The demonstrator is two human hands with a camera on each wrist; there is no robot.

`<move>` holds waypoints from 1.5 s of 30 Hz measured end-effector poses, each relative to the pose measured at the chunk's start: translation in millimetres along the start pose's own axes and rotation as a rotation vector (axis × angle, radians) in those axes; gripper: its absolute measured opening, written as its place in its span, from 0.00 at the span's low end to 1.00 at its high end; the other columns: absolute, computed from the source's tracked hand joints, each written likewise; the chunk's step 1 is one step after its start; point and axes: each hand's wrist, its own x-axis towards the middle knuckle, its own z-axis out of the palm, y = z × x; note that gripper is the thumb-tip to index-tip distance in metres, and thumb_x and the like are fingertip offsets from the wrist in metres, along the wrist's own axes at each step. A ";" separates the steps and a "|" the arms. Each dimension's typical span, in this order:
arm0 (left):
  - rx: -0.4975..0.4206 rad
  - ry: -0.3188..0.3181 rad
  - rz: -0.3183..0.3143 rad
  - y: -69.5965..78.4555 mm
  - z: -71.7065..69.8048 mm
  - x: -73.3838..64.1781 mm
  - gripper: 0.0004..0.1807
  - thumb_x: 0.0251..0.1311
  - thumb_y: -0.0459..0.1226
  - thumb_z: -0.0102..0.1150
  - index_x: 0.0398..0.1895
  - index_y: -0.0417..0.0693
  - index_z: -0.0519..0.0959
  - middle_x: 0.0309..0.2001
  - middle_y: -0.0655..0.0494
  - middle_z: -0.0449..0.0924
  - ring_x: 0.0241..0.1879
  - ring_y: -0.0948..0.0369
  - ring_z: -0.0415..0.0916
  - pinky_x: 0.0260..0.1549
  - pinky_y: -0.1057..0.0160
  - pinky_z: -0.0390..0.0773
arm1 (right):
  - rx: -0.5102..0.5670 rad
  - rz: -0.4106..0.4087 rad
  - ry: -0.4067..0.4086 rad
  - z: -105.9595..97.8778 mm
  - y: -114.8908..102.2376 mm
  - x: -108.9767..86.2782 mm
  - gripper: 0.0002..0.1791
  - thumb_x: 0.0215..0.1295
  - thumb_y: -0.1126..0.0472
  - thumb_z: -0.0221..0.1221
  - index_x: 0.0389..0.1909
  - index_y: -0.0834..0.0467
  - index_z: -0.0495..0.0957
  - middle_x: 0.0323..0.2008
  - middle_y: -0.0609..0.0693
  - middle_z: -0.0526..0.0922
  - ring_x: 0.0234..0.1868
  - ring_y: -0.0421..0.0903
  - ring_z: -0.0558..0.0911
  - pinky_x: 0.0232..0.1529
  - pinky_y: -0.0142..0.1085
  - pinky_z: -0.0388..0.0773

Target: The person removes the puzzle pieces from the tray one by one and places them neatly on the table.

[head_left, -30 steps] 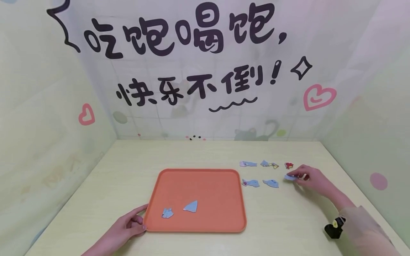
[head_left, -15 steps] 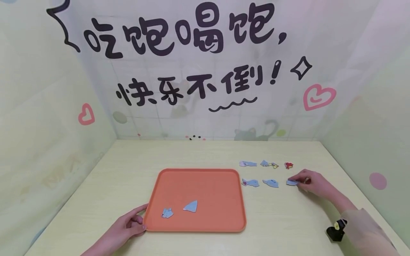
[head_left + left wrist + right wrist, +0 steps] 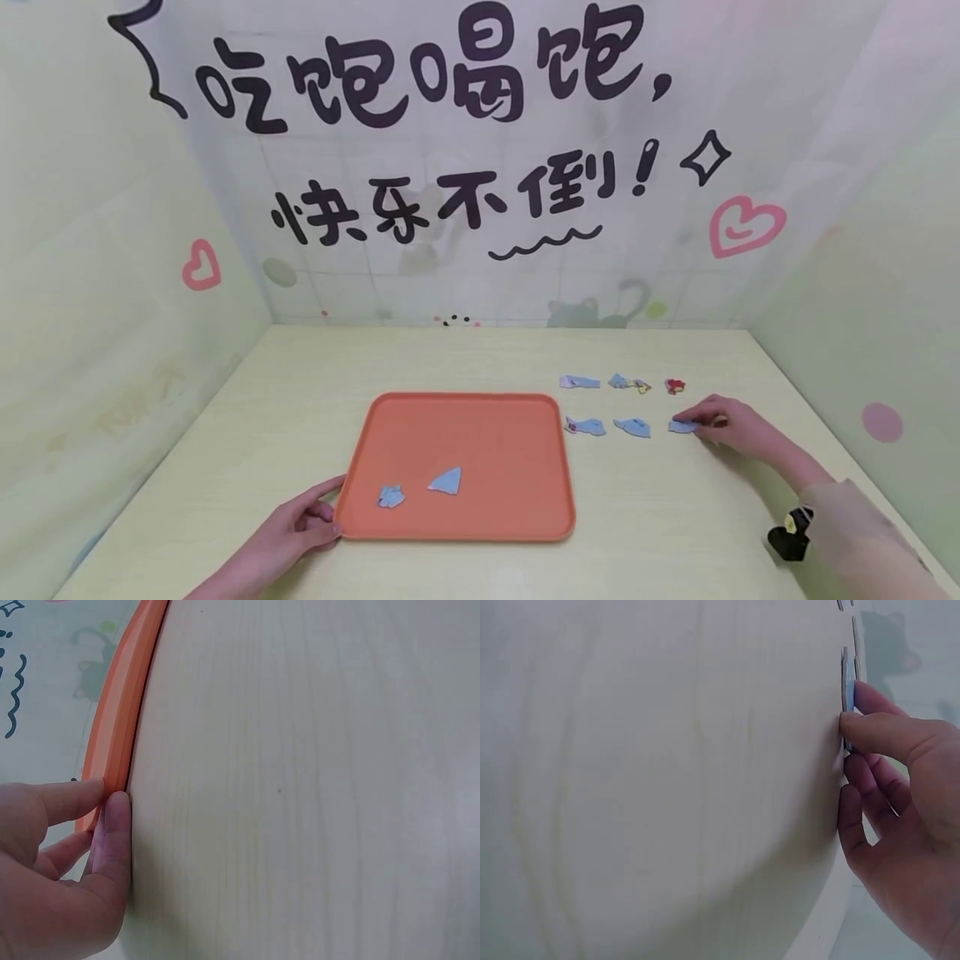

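Note:
My left hand [image 3: 296, 527] holds the orange tray [image 3: 457, 532] at its lower left corner; in the left wrist view, thumb and fingers pinch the tray's rim [image 3: 124, 697]. On the tray lie a jagged light blue puzzle piece [image 3: 391, 497] and a triangular blue piece [image 3: 447, 481]. Right of the tray, my right hand [image 3: 738, 429] pinches a small blue puzzle piece [image 3: 679, 427] by its right end, low at the table. The right wrist view shows that piece [image 3: 848, 682] nearly edge-on between thumb and index finger.
A back row has a long piece [image 3: 581, 382], a blue-and-yellow piece [image 3: 630, 383] and a red piece [image 3: 675, 386]. In front lie two blue pieces, one ragged [image 3: 585, 427], one curved [image 3: 633, 427]. Printed cloth walls [image 3: 480, 283] enclose the table [image 3: 645, 517].
The right hand has brought the small blue piece slightly toward me and down, beside the front row; it has stayed there over the last half second. The left hand keeps its place on the tray.

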 end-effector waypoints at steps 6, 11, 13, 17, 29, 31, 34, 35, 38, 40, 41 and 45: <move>-0.005 0.004 0.002 0.1 -0.5 -0.4 0.41 0.63 0.34 0.61 0.76 0.34 0.54 0.43 0.50 0.72 0.35 0.66 0.72 0.37 0.70 0.80 | 0.057 0.006 -0.023 -1.9 1.5 -2.0 0.14 0.65 0.64 0.63 0.51 0.59 0.84 0.47 0.56 0.81 0.42 0.28 0.73 0.41 0.26 0.76; -0.017 -0.009 0.004 -0.7 -0.7 -1.4 0.41 0.64 0.33 0.60 0.76 0.33 0.52 0.43 0.50 0.71 0.36 0.67 0.73 0.38 0.69 0.80 | 0.111 0.000 -0.043 -1.6 3.5 -4.8 0.14 0.66 0.64 0.61 0.51 0.60 0.84 0.49 0.59 0.81 0.43 0.29 0.73 0.41 0.25 0.75; -0.027 -0.017 0.004 -0.9 -0.6 -1.7 0.41 0.65 0.33 0.60 0.76 0.33 0.52 0.43 0.50 0.71 0.36 0.66 0.73 0.39 0.69 0.81 | 0.128 -0.009 -0.048 -2.6 4.1 -4.7 0.14 0.67 0.64 0.61 0.52 0.61 0.84 0.49 0.60 0.81 0.43 0.30 0.73 0.41 0.25 0.75; -0.035 -0.022 0.010 -0.1 -0.4 -2.1 0.41 0.65 0.33 0.60 0.76 0.33 0.51 0.44 0.50 0.71 0.36 0.67 0.72 0.39 0.69 0.81 | 0.156 -0.020 -0.064 -5.7 5.0 -3.3 0.14 0.67 0.64 0.60 0.52 0.62 0.83 0.49 0.61 0.81 0.43 0.30 0.73 0.40 0.26 0.74; -0.014 -0.014 0.000 4.3 1.1 -2.8 0.41 0.64 0.32 0.59 0.75 0.31 0.51 0.44 0.49 0.71 0.36 0.66 0.72 0.39 0.70 0.81 | 0.170 0.039 -0.084 -6.2 9.2 -0.3 0.15 0.67 0.63 0.61 0.53 0.60 0.83 0.51 0.60 0.81 0.42 0.32 0.72 0.40 0.27 0.74; -0.017 -0.016 0.002 4.1 0.9 -2.9 0.41 0.64 0.32 0.59 0.75 0.31 0.51 0.44 0.49 0.71 0.36 0.66 0.72 0.39 0.70 0.81 | 0.169 0.039 -0.086 -5.8 9.7 0.0 0.15 0.67 0.63 0.61 0.53 0.61 0.83 0.51 0.60 0.81 0.41 0.32 0.71 0.39 0.27 0.73; -0.016 -0.015 -0.002 3.6 0.9 -3.0 0.41 0.64 0.32 0.59 0.75 0.31 0.51 0.44 0.49 0.71 0.36 0.67 0.72 0.39 0.69 0.81 | 0.171 0.037 -0.085 -5.4 10.2 0.3 0.15 0.67 0.63 0.61 0.53 0.61 0.83 0.50 0.60 0.81 0.40 0.32 0.70 0.38 0.27 0.72; -0.013 -0.014 -0.004 3.5 0.9 -2.9 0.40 0.64 0.32 0.59 0.75 0.31 0.51 0.44 0.49 0.71 0.36 0.66 0.72 0.39 0.69 0.81 | 0.172 0.034 -0.086 -5.4 10.3 0.3 0.15 0.67 0.63 0.61 0.52 0.61 0.83 0.50 0.60 0.81 0.40 0.32 0.70 0.38 0.27 0.72; -0.015 -0.011 -0.012 3.4 1.0 -2.3 0.40 0.64 0.32 0.59 0.76 0.32 0.51 0.44 0.50 0.71 0.36 0.66 0.72 0.40 0.69 0.81 | 0.174 0.021 -0.082 -5.5 10.3 0.0 0.15 0.67 0.63 0.61 0.52 0.61 0.83 0.50 0.60 0.81 0.40 0.32 0.71 0.37 0.27 0.72; -0.020 -0.010 -0.014 3.3 1.0 -2.0 0.41 0.64 0.32 0.59 0.76 0.32 0.51 0.44 0.50 0.71 0.36 0.66 0.72 0.40 0.69 0.81 | 0.176 0.013 -0.081 -5.8 10.2 -0.4 0.14 0.67 0.63 0.60 0.52 0.61 0.83 0.50 0.60 0.81 0.40 0.32 0.71 0.38 0.27 0.72; -0.021 -0.010 -0.014 3.3 1.0 -2.0 0.41 0.64 0.32 0.60 0.76 0.32 0.51 0.44 0.50 0.71 0.36 0.66 0.72 0.40 0.69 0.81 | 0.178 0.011 -0.082 -5.9 10.1 -0.6 0.14 0.67 0.63 0.60 0.52 0.61 0.83 0.50 0.60 0.81 0.40 0.32 0.71 0.38 0.27 0.72; -0.024 -0.006 -0.014 2.9 0.9 -1.7 0.41 0.64 0.32 0.60 0.76 0.33 0.52 0.44 0.50 0.71 0.36 0.66 0.72 0.40 0.70 0.81 | 0.193 0.008 -0.083 -5.8 9.1 -2.2 0.15 0.68 0.63 0.60 0.53 0.62 0.83 0.51 0.61 0.81 0.41 0.32 0.71 0.38 0.27 0.72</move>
